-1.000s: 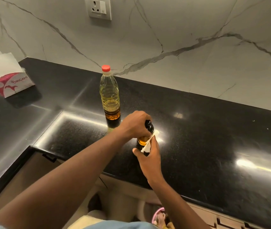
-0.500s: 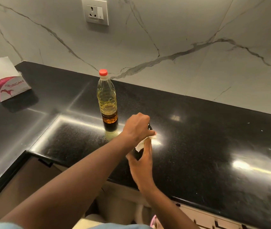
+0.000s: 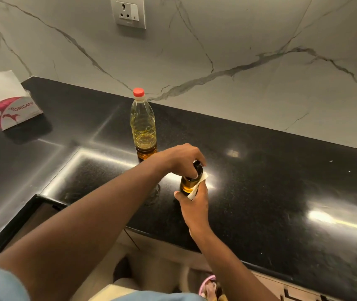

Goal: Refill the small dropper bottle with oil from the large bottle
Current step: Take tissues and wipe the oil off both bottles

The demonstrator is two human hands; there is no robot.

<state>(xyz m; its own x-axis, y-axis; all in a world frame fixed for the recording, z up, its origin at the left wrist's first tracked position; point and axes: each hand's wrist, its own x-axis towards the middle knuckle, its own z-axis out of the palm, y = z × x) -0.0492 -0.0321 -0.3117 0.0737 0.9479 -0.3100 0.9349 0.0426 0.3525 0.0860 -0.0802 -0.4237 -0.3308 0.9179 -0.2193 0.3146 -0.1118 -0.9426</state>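
Large oil bottle [image 3: 143,127] stands capped mid-tabletop [image 3: 260,181], behind the small dropper bottle [image 3: 188,185] near the front edge. The left hand [image 3: 180,161] curls its fingers round the cap [image 3: 197,168]. The right hand [image 3: 193,206] grips the body through a tissue [image 3: 197,187]. Oily glass could slip and tip while twisting.

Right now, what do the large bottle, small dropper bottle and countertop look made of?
Large bottle: clear plastic, likely; see-through ribbed walls, red cap. Small dropper bottle: glossy amber glass, probably; oil tint leaves it open. Countertop: polished black stone, speckled, with mirror-like glare.
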